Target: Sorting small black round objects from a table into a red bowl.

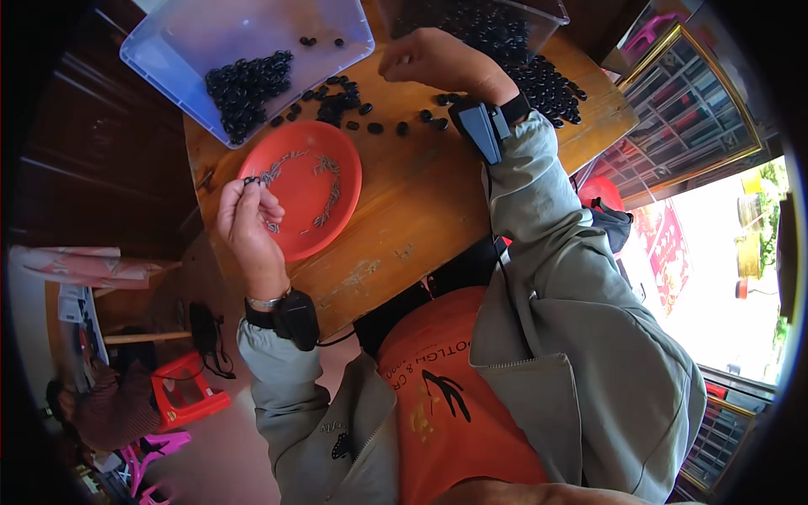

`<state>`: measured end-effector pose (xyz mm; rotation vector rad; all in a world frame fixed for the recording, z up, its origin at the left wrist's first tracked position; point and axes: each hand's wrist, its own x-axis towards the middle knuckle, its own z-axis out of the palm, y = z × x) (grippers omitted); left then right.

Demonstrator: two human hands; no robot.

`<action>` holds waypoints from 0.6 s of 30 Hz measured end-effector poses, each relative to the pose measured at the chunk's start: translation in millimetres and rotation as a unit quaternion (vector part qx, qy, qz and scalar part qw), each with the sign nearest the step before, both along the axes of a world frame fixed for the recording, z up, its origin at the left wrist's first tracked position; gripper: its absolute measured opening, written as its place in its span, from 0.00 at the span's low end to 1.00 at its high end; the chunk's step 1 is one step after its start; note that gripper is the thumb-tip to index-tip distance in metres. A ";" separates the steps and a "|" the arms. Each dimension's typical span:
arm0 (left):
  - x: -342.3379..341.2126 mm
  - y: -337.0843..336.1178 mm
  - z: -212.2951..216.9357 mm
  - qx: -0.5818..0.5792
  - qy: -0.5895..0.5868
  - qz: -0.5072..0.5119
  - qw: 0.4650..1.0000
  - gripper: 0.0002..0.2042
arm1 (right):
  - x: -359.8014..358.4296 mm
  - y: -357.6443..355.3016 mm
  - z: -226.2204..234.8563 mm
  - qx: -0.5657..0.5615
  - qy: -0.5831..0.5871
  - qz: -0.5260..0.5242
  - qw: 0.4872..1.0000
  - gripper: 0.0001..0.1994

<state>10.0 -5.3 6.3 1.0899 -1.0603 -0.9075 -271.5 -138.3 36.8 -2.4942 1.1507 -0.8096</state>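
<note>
Stems (324, 192), thin and grey, lay scattered in the orange plate (343, 220), which served as my landmark on the wooden table (421, 210). Just left of the plate's rim, the left hand (247, 220) hovered with thumb and fingers pinched shut on a small dark bit, apparently one more stem held over the plate's edge so it could fall among the rest. Behind the plate, toward its left, a clear plastic bin (181, 38) sat tilted, with dark pods (244, 84) heaped in its near corner, within easy reach. Loose pods (370, 118) trailed across the bare wood directly behind the plate. Farther right of the plate, the right hand (438, 59) reached out to a second clear container (539, 13) and a spill of black pods (551, 88) beside it; its fingers were curled downward, but whether they gripped anything I could not tell. Both wrists wore dark strapped devices (295, 318).
</note>
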 end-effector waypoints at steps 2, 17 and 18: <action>3.2 0.7 1.4 -0.006 0.021 -0.002 1.000 0.06 | -0.5 1.5 -0.9 0.041 0.015 0.008 0.999 0.09; 1.9 0.4 3.0 -0.006 0.017 -0.017 1.000 0.06 | 47.7 -0.2 -29.3 0.025 0.225 0.055 0.973 0.10; 2.6 0.9 3.3 -0.008 0.017 -0.015 1.000 0.06 | 47.5 0.4 -30.0 0.041 0.160 0.069 0.984 0.10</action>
